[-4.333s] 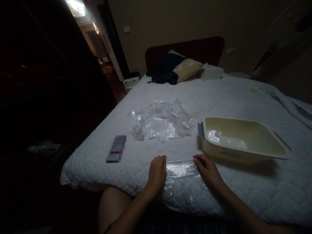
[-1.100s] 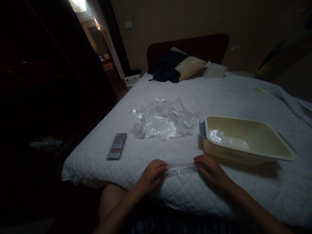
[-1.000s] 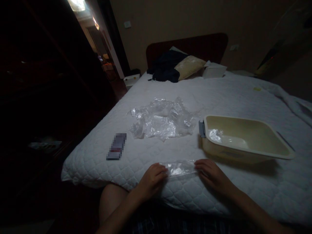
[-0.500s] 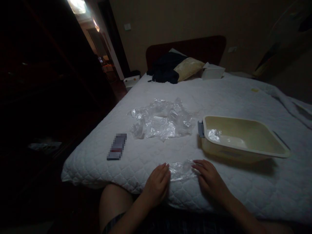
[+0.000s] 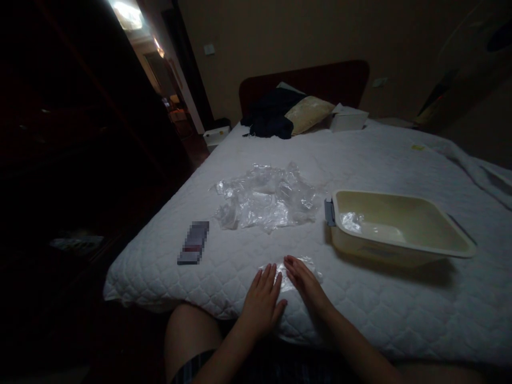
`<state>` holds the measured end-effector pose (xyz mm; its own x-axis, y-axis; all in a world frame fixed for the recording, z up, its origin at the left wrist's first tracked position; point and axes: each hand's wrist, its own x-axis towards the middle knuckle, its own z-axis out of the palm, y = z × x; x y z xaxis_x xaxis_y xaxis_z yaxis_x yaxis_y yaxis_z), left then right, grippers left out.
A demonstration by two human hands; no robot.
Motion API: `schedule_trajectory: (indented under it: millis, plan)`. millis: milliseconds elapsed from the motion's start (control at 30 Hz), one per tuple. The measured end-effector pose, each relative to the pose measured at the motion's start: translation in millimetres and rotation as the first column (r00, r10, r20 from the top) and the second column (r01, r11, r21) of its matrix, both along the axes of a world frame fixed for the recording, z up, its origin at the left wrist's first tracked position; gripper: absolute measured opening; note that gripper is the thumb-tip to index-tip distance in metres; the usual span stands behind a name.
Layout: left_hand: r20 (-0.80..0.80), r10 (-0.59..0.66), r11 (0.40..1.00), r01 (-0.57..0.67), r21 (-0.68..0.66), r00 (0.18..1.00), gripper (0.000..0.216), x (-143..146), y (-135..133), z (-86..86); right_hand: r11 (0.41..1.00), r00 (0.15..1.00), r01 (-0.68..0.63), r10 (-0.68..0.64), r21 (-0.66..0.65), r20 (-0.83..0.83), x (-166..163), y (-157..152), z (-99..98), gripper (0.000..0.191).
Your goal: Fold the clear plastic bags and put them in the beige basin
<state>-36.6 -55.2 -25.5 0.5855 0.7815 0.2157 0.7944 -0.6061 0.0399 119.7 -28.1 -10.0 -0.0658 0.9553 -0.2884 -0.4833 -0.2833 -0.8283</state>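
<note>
A small clear plastic bag [image 5: 286,280] lies flattened near the front edge of the bed, partly covered by both hands. My left hand [image 5: 264,298] rests on its left part with the fingers stretched out. On its middle lies my right hand [image 5: 303,280], fingers extended and close to the left one. Farther back, several crumpled clear plastic bags [image 5: 268,197] are spread in a loose layer. To the right stands a yellowish plastic storage box [image 5: 392,253] with grey side latches and no lid on it; shiny clear plastic shows inside.
The bed [image 5: 224,277] has a white quilted cover. A pixelated dark flat object [image 5: 193,242] lies at the left. Dark clothing [image 5: 272,112], a cream pillow [image 5: 309,113] and a white box [image 5: 349,118] are near the headboard [image 5: 308,80].
My right hand has moved left across the small plastic bag, from its right end to beside my left hand. My left hand's fingers have spread out. The box and the other bags stay put.
</note>
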Motion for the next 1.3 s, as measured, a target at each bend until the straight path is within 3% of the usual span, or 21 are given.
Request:
schedule_trajectory:
  millis: [200, 400, 467, 567, 667, 733, 833, 967, 1100, 1300]
  plan:
    - [0.068, -0.005, 1.000, 0.007, -0.031, 0.998, 0.056, 0.2, 0.0, 0.1, 0.984, 0.980, 0.152, -0.162, -0.091, -0.111, 45.2, 8.4, 1.2, 0.025]
    - [0.311, 0.031, 0.976, 0.039, -0.216, 0.950, 0.048, -9.7, 1.5, 0.8, 0.987, 0.951, 0.143, -0.157, -0.069, -0.267, 64.2, 8.7, -9.3, 0.020]
    - [0.466, 0.118, 0.948, 0.040, -0.315, 0.877, 0.045, -14.9, 5.0, 0.3, 0.988, 0.939, 0.144, -0.156, -0.061, -0.305, 64.6, 7.2, -10.2, 0.020]
    - [0.662, 0.312, 0.894, 0.025, -0.447, 0.682, 0.040, -19.9, 14.5, 2.4, 0.989, 0.917, 0.128, -0.145, -0.070, -0.371, 65.8, 6.8, -7.1, 0.022]
    - [0.743, 0.436, 0.867, -0.015, -0.498, 0.508, 0.029, -19.6, 26.8, 12.1, 0.984, 0.898, 0.161, -0.180, -0.081, -0.401, 69.0, 7.3, 0.5, 0.023]
    - [0.747, 0.464, 0.867, -0.069, -0.494, 0.476, 0.021, -16.6, 35.2, 22.4, 0.972, 0.900, 0.222, -0.233, -0.073, -0.369, 71.5, 5.2, 6.9, 0.022]
    - [0.685, 0.428, 0.892, -0.151, -0.427, 0.590, 0.017, -8.6, 48.5, 37.8, 0.969, 0.950, 0.244, -0.246, -0.036, -0.194, 73.0, -4.8, 14.2, 0.021]
    - [0.549, 0.351, 0.887, -0.081, -0.455, 0.758, 0.019, 8.1, 70.7, 46.2, 0.997, 0.971, 0.072, -0.061, -0.042, 0.231, 64.5, -26.2, 14.5, 0.026]
    - [0.403, 0.374, 0.796, -0.065, -0.602, 0.835, 0.021, 23.1, 91.9, 42.9, 0.993, 0.885, -0.031, 0.079, -0.111, 0.459, 45.9, -40.8, 11.8, 0.030]
    - [0.271, 0.393, 0.640, -0.050, -0.766, 0.879, 0.023, 27.9, 105.2, 43.6, 0.987, 0.884, 0.093, -0.020, -0.134, 0.468, 16.7, -40.9, 7.0, 0.037]
